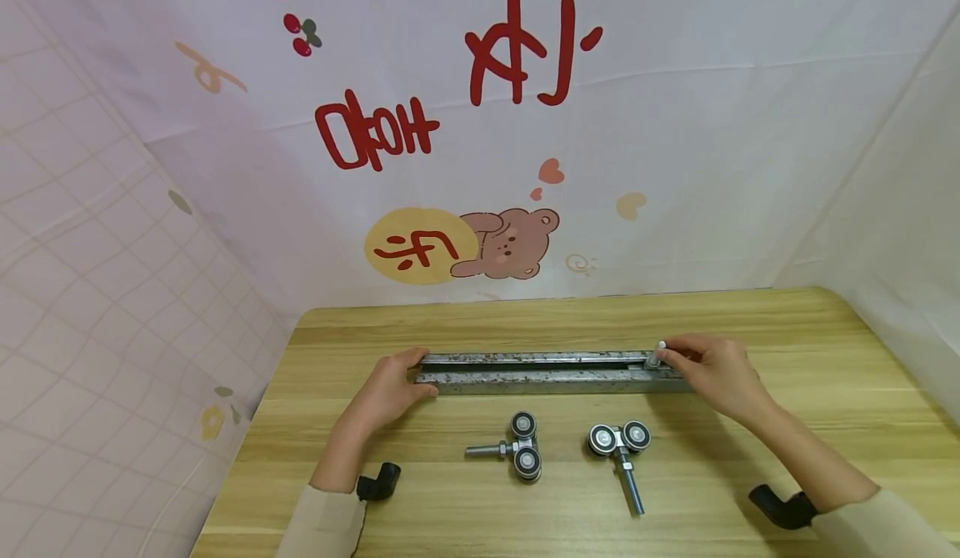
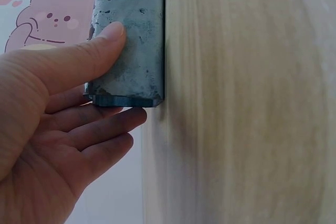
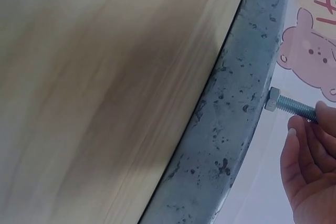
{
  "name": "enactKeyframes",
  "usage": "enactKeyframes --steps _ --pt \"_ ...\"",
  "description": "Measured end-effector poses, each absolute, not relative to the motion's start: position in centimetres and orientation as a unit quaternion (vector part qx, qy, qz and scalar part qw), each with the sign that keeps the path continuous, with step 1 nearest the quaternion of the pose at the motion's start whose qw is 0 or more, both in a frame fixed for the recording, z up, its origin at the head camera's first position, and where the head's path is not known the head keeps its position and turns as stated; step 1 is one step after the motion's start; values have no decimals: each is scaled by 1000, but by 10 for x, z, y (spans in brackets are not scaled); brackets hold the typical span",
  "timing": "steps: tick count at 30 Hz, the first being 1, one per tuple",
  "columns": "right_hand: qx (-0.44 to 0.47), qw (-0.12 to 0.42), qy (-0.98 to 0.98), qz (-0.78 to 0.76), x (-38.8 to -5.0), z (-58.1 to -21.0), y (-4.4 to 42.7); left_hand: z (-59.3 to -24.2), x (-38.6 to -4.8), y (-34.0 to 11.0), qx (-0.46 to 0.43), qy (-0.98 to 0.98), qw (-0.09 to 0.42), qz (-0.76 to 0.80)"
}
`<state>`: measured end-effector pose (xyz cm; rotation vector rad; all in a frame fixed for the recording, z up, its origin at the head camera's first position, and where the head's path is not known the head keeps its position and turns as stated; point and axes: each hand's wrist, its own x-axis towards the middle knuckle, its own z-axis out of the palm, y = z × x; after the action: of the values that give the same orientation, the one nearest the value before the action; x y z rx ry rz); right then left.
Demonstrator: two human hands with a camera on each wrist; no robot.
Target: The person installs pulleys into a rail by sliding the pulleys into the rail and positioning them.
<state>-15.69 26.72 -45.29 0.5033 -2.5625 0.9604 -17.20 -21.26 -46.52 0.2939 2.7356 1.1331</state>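
A long grey metal channel rail (image 1: pixel 555 386) with worn, spotted sides lies across the wooden table, its slot facing up. My left hand (image 1: pixel 386 389) grips the rail's left end, thumb on the near side in the left wrist view, some fingers under or behind the end. At the right part of the slot, my right hand (image 1: pixel 716 372) pinches a threaded bolt (image 3: pixel 296 107) that stands up from the rail. A hex nut (image 3: pixel 271 99) sits low on this bolt; whatever it joins inside the channel is hidden. Two roller trolleys, one left (image 1: pixel 527 461) and one right (image 1: pixel 619 439), lie in front.
The wooden table (image 1: pixel 465 525) has rounded back corners and meets a white printed cloth (image 1: pixel 675 124) behind it. More cloth hangs at both sides. A black bent piece is at the left wrist (image 1: pixel 379 482), another at the right wrist (image 1: pixel 782 508).
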Motion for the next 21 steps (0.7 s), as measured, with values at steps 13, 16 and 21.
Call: enactKeyframes --steps 13,16,21 --pt "181 156 -909 342 -160 -451 253 -467 -173 -213 101 917 81 377" --pt "184 156 -909 340 -160 -451 250 -467 -172 -213 101 916 81 379" --pt "197 156 -903 349 -161 -450 243 -467 -172 -213 102 917 81 378"
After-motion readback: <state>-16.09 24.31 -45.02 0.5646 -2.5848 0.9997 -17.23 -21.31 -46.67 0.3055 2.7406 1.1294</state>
